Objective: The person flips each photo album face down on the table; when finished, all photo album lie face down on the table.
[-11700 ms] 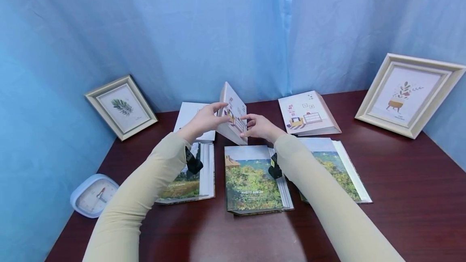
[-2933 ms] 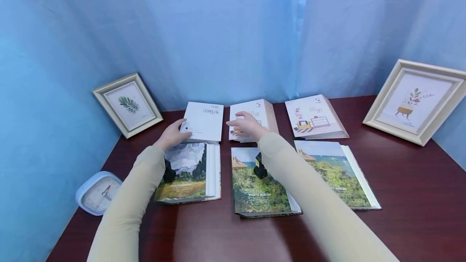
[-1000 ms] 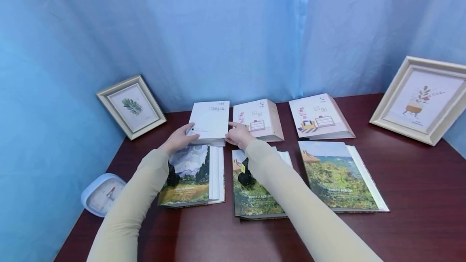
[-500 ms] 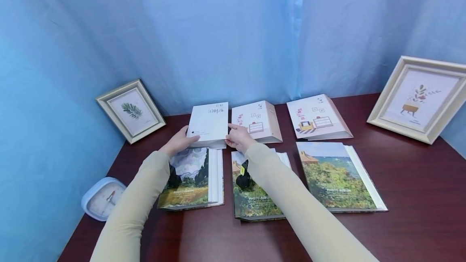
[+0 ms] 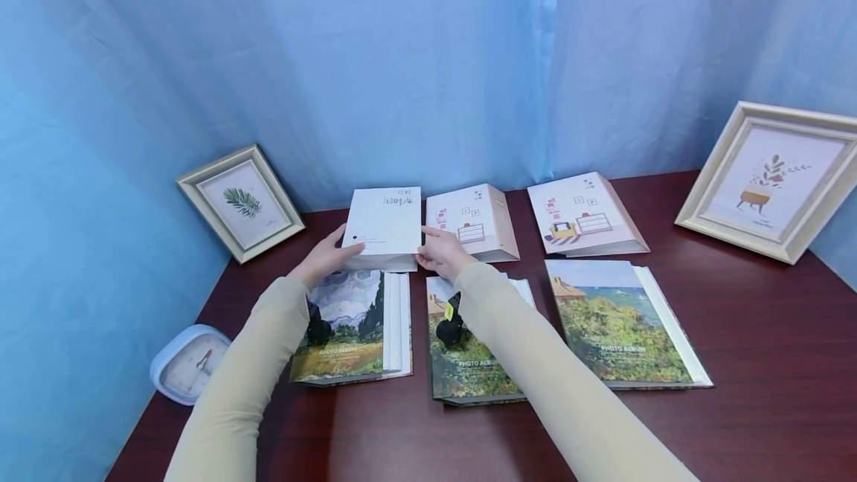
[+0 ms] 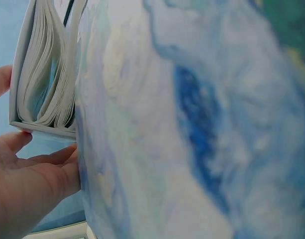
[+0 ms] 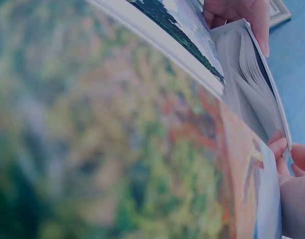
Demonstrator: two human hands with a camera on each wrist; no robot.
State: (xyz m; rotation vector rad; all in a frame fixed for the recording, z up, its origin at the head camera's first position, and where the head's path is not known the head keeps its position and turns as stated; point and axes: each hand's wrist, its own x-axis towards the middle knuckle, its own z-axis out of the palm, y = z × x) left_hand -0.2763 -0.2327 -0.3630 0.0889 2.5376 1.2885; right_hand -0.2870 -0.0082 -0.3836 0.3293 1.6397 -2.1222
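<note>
A white photo album (image 5: pixel 387 220) with printed lettering on its cover lies at the back left of the table. My left hand (image 5: pixel 326 257) grips its left side near the front corner, thumb on the cover. At the front right corner, my right hand (image 5: pixel 443 250) pinches the cover's edge. Both wrist views look at the album's page end, where the fanned pages (image 6: pixel 45 74) bulge between the covers. Seen from the right wrist, the right fingers (image 7: pixel 279 149) touch the cover's corner. Directly in front lies a landscape-covered photo album (image 5: pixel 351 333), partly behind my left wrist.
Two illustrated albums, a middle one (image 5: pixel 462 218) and a right one (image 5: pixel 585 214), lie along the back. Two more painted albums lie in front, the centre one (image 5: pixel 469 381) and the right one (image 5: pixel 623 326). Picture frames (image 5: pixel 242 203) and a clock (image 5: pixel 190 364) stand at the sides.
The middle illustrated album, held tilted up earliest, now lies flat. My right hand has come left from above it to the white album's corner. The last half second shows little movement.
</note>
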